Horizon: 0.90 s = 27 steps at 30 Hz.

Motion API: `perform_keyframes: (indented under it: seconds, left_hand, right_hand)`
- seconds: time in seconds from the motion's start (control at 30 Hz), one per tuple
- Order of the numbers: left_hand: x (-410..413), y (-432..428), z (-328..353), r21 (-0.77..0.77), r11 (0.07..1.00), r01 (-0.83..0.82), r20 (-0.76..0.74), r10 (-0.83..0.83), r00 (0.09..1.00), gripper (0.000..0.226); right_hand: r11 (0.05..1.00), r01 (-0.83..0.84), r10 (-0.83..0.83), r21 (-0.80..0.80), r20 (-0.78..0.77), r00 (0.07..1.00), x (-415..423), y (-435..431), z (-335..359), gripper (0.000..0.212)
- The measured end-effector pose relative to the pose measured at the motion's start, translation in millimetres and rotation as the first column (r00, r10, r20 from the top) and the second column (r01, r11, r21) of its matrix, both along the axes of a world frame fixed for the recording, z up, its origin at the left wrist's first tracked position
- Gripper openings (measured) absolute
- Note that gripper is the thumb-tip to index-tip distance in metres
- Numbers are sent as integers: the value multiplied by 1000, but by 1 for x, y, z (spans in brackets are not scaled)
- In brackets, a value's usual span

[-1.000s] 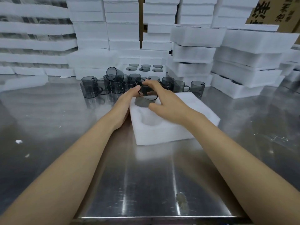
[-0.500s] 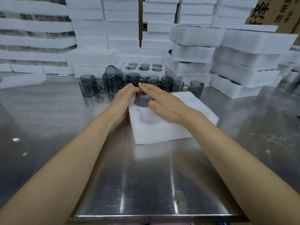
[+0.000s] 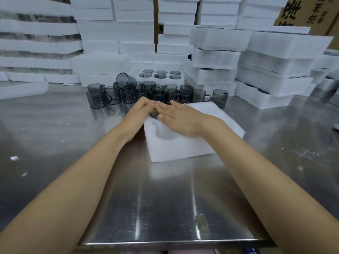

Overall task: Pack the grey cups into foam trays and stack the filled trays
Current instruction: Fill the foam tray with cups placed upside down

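A white foam tray (image 3: 185, 146) lies on the steel table in front of me. A grey cup (image 3: 153, 114) sits sunk in its far left pocket, mostly hidden under my hands. My right hand (image 3: 178, 118) lies flat over that cup with straight fingers, pressing on it. My left hand (image 3: 140, 111) rests at the tray's left edge, its fingertips meeting those of the right hand above the cup. The near left pocket (image 3: 166, 134) holds nothing. Several loose grey cups (image 3: 157, 93) stand in a cluster just behind the tray.
A filled foam tray (image 3: 159, 75) sits behind the cups. Stacks of foam trays (image 3: 216, 57) rise at the back and right. One cup (image 3: 125, 80) lies tilted atop the cluster. A cardboard box (image 3: 310, 11) is at the top right. Foam crumbs (image 3: 14, 158) dot the table's left.
The right hand let go of the cup's rim and flattened over it. The cup sank down into the far left pocket. The left hand's fingers came in over the cup.
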State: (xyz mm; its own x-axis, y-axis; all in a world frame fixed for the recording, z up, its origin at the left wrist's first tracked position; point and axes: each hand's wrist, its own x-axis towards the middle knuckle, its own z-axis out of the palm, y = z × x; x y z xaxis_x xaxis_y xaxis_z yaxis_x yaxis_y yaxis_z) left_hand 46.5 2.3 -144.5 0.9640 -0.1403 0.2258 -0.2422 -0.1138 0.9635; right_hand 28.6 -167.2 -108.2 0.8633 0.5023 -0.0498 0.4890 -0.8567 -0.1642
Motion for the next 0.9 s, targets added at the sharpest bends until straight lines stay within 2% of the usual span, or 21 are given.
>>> perform_keyframes:
  seconds: [0.13, 0.17, 0.2, 0.23, 0.3, 0.33, 0.4, 0.47, 0.5, 0.53, 0.57, 0.67, 0.7, 0.8, 0.9]
  left_hand:
    - [3, 1, -1, -112, 994, 2, -27, -5, 1000, 26]
    - [3, 1, -1, -103, 995, -7, -29, 4, 1000, 28]
    - [3, 1, -1, -87, 996, -16, -33, 14, 999, 29]
    - [3, 1, -2, -83, 996, -19, -43, 15, 999, 30]
    - [4, 1, -3, -117, 993, -8, -83, -2, 997, 27]
    - [5, 1, -4, -136, 991, 4, -101, -18, 995, 25]
    - [4, 1, -5, -109, 994, 31, -108, -42, 993, 25]
    - [3, 1, -5, -55, 997, 57, -90, -62, 994, 27]
    - [3, 1, -4, -48, 997, 64, -91, -68, 994, 28]
    - [2, 1, -4, -47, 997, 65, -98, -70, 993, 31]
    - [2, 0, -4, -48, 997, 62, -107, -67, 992, 35]
    - [3, -2, -2, -54, 996, 70, -129, -76, 989, 43]
    - [4, -2, -1, -58, 995, 76, -134, -84, 988, 44]
    - [6, -2, 0, -65, 993, 101, -139, -109, 984, 47]
    - [8, -2, 0, -68, 990, 127, -139, -136, 981, 49]
  right_hand:
    - [1000, 5, -5, 22, 0, 1000, -2, 1, 0, 52]
    - [996, -8, 11, 84, -27, 1000, -4, 0, 2, 50]
    - [975, -19, 40, 222, -93, 995, -5, -5, 5, 47]
    - [911, -5, 84, 412, -173, 981, -8, -11, 10, 43]
    - [655, 83, 133, 751, -223, 966, -11, -30, 16, 36]
    - [516, 117, 72, 849, -179, 981, -10, -41, 18, 34]
    - [243, 150, -215, 958, -98, 972, 1, -64, 19, 32]
    - [-37, 147, -477, 988, -147, 866, 15, -89, 18, 35]
    - [-114, 113, -560, 987, -158, 813, 20, -100, 15, 36]
    - [-117, 96, -627, 989, -148, 765, 26, -111, 8, 37]
    - [-51, 123, -681, 991, -125, 721, 31, -121, -2, 37]
    - [286, 384, -767, 878, -30, 641, 48, -146, -41, 45]
    - [382, 402, -760, 832, 35, 650, 53, -149, -45, 50]
    - [629, 323, -619, 707, 205, 758, 73, -150, -46, 64]
    - [729, 326, -535, 601, 204, 820, 86, -149, -49, 68]
